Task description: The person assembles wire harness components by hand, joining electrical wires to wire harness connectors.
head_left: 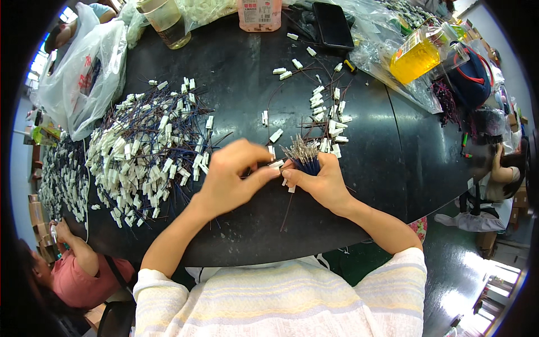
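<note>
Near the middle of the black table, my left hand (233, 177) pinches a small white plastic connector (275, 164) between thumb and fingers. Close beside it, my right hand (323, 182) is closed round a bundle of dark blue wires (307, 166), whose silvery metal terminals (300, 149) fan out at the top. The right thumb and fingertips almost meet the left fingertips at the connector. Another white connector hangs just under the right hand. Beyond the hands lies a loose row of white connectors with wires (318, 104). The left fingers are slightly blurred.
A large heap of wired white connectors (135, 151) covers the table's left side. Plastic bags (92, 67), a cup (165, 25), a pink container (259, 14), a black phone (333, 27) and a yellow liquid bottle (415, 56) line the far side. Other people (84, 269) sit left and right.
</note>
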A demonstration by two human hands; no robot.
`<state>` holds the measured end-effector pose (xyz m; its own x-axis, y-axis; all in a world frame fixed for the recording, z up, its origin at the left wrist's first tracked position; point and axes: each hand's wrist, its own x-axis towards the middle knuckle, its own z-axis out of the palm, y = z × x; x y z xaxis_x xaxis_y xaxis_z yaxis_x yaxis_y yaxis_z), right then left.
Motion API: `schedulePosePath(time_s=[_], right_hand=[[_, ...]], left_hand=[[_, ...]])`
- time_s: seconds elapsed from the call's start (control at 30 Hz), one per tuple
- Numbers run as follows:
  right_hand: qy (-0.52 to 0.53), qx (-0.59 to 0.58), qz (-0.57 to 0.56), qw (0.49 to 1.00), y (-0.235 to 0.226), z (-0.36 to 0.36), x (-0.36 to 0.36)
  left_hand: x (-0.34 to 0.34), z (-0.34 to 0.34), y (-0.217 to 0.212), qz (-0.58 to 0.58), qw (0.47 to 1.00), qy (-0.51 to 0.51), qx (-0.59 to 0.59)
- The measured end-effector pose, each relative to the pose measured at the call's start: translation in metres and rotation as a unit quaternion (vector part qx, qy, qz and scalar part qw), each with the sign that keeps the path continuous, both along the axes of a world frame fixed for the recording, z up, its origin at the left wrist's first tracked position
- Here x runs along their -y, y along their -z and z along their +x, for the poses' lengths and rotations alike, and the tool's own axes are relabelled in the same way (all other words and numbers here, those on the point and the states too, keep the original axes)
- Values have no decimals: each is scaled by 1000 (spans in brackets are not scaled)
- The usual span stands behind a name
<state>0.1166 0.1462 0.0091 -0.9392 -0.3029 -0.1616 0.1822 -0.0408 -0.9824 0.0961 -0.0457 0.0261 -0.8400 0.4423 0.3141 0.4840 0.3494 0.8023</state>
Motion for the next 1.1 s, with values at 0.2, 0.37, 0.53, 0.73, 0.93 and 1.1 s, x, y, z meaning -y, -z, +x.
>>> schedulePosePath(time_s=[0.2, 0.37, 0.53, 0.73, 0.93, 1.1], right_hand=[[-43, 79, -55, 994, -6, -2, -3], [-13, 80, -47, 996, -12, -1, 0], [-26, 76, -35, 996, -14, -3, -1], [-50, 75, -32, 995, -12, -3, 1], [-42, 69, -49, 995, -8, -1, 3], [-45, 75, -47, 995, -10, -2, 1]], left_hand=[[-20, -40, 15, -164, 972, -17, -167], [-17, -42, 6, -54, 997, -43, -45], [4, -25, -15, 136, 948, -86, 275], [7, -9, 1, 231, 888, -82, 389], [2, -1, 6, 244, 883, -82, 392], [-3, 4, 3, 238, 882, -96, 396]])
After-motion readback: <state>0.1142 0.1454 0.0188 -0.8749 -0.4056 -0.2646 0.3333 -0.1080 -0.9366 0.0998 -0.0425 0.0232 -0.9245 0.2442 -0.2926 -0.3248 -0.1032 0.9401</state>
